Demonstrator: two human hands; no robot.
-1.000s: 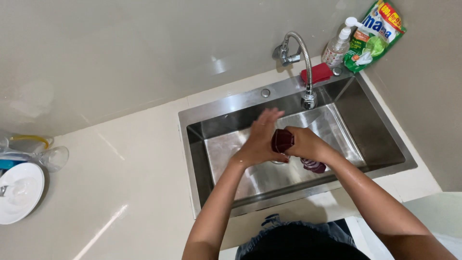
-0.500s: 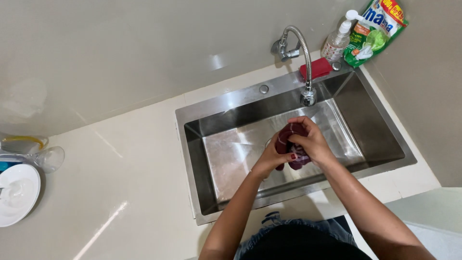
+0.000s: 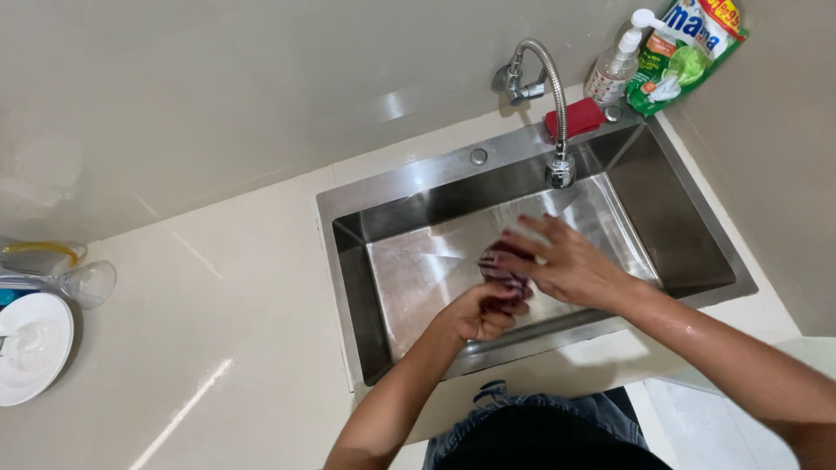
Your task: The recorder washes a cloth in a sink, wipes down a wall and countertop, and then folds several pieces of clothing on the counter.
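Observation:
Both of my hands are over the basin of a steel sink (image 3: 409, 204). A dark red, striped cloth (image 3: 502, 266) is bunched between them. My left hand (image 3: 484, 312) is closed around the lower end of the cloth. My right hand (image 3: 564, 263) rests on top of it with the fingers spread and pointing left. The curved tap (image 3: 550, 96) hangs just behind the hands; no water stream shows.
A red sponge (image 3: 573, 117), a clear pump bottle (image 3: 615, 63) and a green refill pouch (image 3: 688, 54) stand behind the sink at the wall. On the counter at far left lie a white plate (image 3: 28, 359) and a tipped glass (image 3: 87, 282).
The hands and cloth have shifted from under the tap toward the front of the basin. My left hand has gone from open fingers to a fist around the cloth.

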